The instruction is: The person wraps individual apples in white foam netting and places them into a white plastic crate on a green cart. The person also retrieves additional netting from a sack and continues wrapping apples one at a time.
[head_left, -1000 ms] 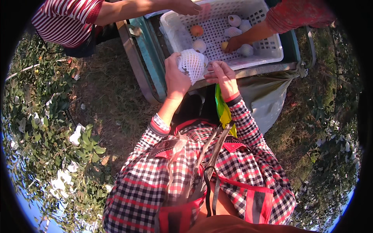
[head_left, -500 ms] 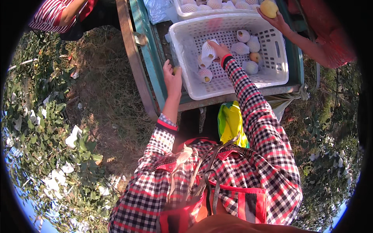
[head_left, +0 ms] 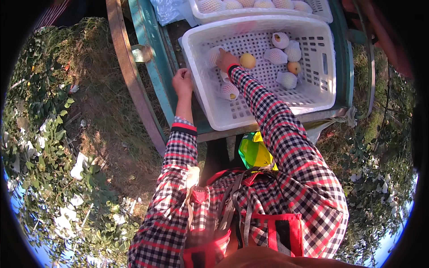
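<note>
So the white crate (head_left: pixel 268 105) is sitting on a teal cart frame (head_left: pixel 154 67), and it's holding a loose scatter of round fruit. Toward its right edge, four fruits in white foam nets (head_left: pixel 286 80) are clustering around a bare reddish-yellow fruit (head_left: pixel 293 67). A bare yellow fruit (head_left: pixel 247 60) is lying left of center, and another netted one (head_left: pixel 230 91) is sitting nearer the lower left corner. Past the far edge, a second white crate (head_left: pixel 263 16) is showing a row of netted fruits (head_left: pixel 263 4).

The right hand (head_left: pixel 228 61) is reaching in near the upper left corner, its fingers touching a netted fruit (head_left: pixel 213 57); can't tell if they're really gripping it. That fruit is looking pale and roundish, white mesh covering the part that's showing. The left hand (head_left: pixel 182 84) is hanging just outside the left edge, fingers curling in, and I can't tell whether it's holding anything.
</note>
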A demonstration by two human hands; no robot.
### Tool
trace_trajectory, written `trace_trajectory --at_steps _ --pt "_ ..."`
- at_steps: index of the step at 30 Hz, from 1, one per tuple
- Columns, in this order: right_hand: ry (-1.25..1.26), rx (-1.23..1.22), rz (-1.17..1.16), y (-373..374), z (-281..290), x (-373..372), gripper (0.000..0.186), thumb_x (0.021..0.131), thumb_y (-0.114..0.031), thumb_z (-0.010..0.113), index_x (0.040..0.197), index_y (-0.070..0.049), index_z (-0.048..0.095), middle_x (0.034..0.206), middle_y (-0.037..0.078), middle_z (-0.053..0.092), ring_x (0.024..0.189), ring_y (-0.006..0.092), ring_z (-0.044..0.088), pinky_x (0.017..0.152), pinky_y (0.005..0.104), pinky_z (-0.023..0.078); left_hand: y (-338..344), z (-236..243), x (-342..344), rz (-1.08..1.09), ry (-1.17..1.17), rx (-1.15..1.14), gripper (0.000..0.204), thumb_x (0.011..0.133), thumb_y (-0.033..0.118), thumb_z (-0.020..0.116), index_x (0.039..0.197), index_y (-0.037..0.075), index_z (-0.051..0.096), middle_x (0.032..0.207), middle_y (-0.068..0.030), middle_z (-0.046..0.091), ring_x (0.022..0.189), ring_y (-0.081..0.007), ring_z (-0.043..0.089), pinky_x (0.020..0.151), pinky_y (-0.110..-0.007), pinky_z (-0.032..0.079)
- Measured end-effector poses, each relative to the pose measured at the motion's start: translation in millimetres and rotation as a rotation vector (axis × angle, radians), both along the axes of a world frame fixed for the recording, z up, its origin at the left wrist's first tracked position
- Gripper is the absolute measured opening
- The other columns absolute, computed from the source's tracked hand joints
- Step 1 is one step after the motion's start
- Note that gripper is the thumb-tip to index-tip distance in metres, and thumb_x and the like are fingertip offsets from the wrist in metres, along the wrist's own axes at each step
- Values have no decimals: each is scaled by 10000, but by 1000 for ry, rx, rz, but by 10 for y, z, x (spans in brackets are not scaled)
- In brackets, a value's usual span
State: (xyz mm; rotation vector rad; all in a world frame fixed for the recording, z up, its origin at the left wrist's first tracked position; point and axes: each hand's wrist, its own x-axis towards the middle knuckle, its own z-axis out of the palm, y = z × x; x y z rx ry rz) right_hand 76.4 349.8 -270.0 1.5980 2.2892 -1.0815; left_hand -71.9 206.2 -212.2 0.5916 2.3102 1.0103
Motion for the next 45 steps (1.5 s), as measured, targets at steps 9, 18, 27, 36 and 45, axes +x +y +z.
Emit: trace_trajectory --at_steps 9,18,27,36,45 --pt "-443 -31 -44 204 210 764 596 813 -330 688 1342 -153 479 1404 160 419 1219 389 504 1007 492 446 -39 -85 79 85 -447 109 165 864 33 646 1010 -41 662 855 -65 701 747 -123 634 681 -267 499" --pt "669 -764 -737 247 88 1525 601 874 -358 695 1360 -105 447 1220 123 589 1007 266 651 741 371 592 -205 285 127 196 -371 124 243 880 110 644 1074 -37 639 910 -59 672 821 -125 615 746 -266 478" --pt "1508 -1272 -691 89 1542 1245 903 842 -789 364 1429 -103 359 1408 243 431 1238 415 498 786 468 586 -402 806 405 67 -93 180 233 909 95 596 1120 0 624 986 -78 671 898 -143 625 823 -290 492" --pt "1550 -1416 -722 -412 1988 1081 748 911 -706 363 1328 -93 464 1274 220 560 1188 437 539 856 536 538 -464 1596 664 -148 -66 442 235 911 54 592 1139 -3 602 1025 -78 665 910 -143 638 831 -290 503" --pt "1656 -1572 -874 -597 2060 1071 686 935 -650 395 1271 -61 501 1265 247 544 1208 477 501 845 545 552 -405 1728 821 -351 -144 434 221 886 63 631 1099 3 634 1030 -94 665 933 -158 647 826 -302 523"
